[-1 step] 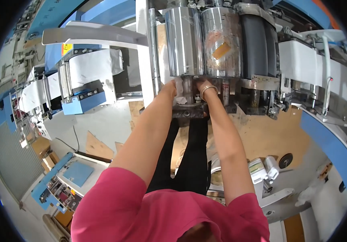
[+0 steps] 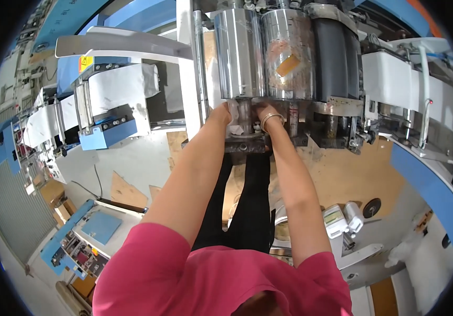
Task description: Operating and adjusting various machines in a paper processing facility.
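Item: one top (image 2: 216, 274), deep pink, plain, soft-looking cloth, lightly creased. Sleeves (image 2: 155, 247): two, short, loose-cut, ending above the elbow. Neckline (image 2: 269, 287): rounded. Item: one pair of trousers (image 2: 253, 205), black, plain, close-fitting in the leg as I see it from here. Item: one bracelet (image 2: 267, 116), right wrist (image 2: 276, 126), pale, shiny, slim, seemingly in more than one loop.

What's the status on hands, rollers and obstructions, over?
Left hand and right hand either side of shaft; grip unclear. Shiny roller just beyond, stained roller to its right. Fingertips hidden from view.
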Tool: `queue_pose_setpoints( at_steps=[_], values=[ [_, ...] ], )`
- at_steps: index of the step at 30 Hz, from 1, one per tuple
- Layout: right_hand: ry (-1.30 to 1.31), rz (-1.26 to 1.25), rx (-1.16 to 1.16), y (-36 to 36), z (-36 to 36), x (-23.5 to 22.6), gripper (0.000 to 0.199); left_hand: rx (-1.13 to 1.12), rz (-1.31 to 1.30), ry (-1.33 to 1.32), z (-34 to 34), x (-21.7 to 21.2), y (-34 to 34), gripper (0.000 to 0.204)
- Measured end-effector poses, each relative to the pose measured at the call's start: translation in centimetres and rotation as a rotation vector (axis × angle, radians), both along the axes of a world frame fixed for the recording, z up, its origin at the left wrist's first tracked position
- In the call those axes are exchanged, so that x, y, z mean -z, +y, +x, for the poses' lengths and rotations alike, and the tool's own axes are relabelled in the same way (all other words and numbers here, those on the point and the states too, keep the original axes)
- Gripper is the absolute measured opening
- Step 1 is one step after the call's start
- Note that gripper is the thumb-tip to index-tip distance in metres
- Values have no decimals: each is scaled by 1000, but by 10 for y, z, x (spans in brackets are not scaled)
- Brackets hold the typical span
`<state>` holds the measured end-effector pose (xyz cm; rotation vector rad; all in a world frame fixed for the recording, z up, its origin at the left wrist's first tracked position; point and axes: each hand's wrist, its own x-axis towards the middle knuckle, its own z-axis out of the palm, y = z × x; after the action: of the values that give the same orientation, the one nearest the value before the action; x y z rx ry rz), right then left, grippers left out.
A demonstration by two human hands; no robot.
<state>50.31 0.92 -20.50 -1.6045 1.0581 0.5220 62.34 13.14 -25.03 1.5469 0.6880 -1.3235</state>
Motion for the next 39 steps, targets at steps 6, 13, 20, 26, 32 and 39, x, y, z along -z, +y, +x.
queue_pose_setpoints(
  at_steps=[6,13,20,26,32,39],
  values=[
    [-298,-499,205,-9,-46,-112,19,211,232,-174,-30,-110,-34,19],
    [-705,-797,8,-23,-81,-182,15,607,-111,-1406,-78,-198,-30,24],
    [-761,-620,243,-52,-108,-227,18,770,-232,-1559,-114,-215,-48,13],
    [-733,-69,1071,-69,-108,-257,31,1013,-588,-1135,-145,-252,-53,17],
    [-322,-763,203,-94,-129,-246,20,1005,-622,-1177,-160,-271,-54,9],
    [-326,-674,257,-65,-98,-322,22,343,-301,-1116,-119,-222,-43,19]
  ],
)
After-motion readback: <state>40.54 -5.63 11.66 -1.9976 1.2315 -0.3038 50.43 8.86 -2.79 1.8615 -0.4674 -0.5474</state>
